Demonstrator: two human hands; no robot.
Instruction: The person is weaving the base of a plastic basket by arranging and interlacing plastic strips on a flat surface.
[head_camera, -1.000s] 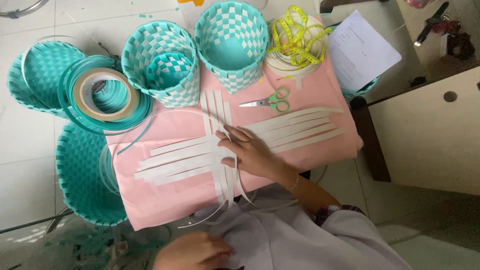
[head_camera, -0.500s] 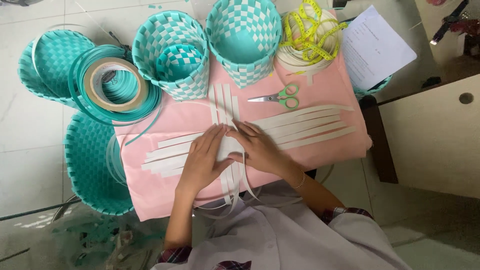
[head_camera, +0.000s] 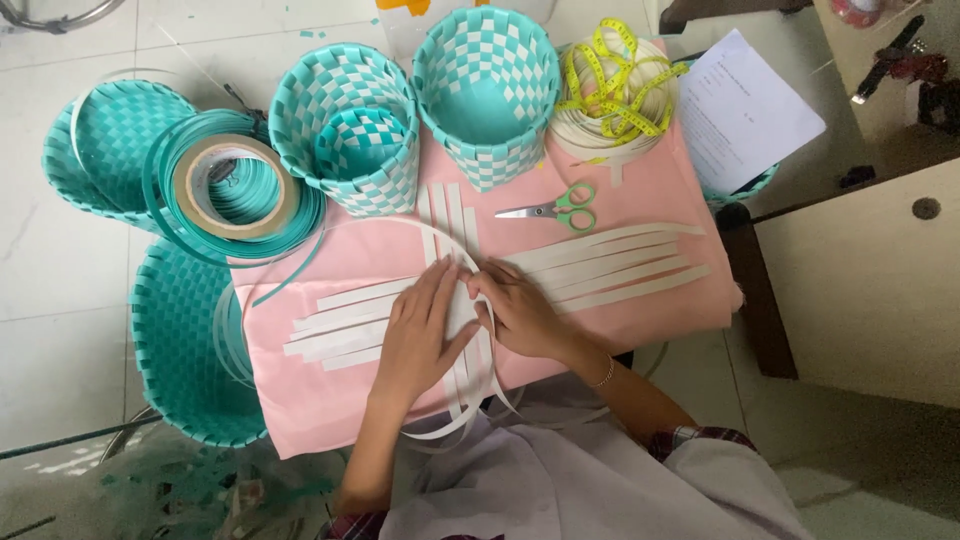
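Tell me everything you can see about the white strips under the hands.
The white strips are long, flat bands, plastic-looking, lying crossed on the pink cloth: several run sideways, a few run front to back, interlaced where they meet. Their ends are loose and uneven; some curl off the cloth's near edge. The left hand lies flat on the crossing and the right hand presses beside it, fingertips on the strips. Green-handled scissors lie just beyond, not touching.

- My pink board (head_camera: 640, 210) carries crossed white strips (head_camera: 600, 270), green-handled scissors (head_camera: 555, 208) and two far woven teal-and-white baskets (head_camera: 420, 110).
- Pale tiled floor (head_camera: 60, 290) at left carries teal basket lids (head_camera: 185, 350).
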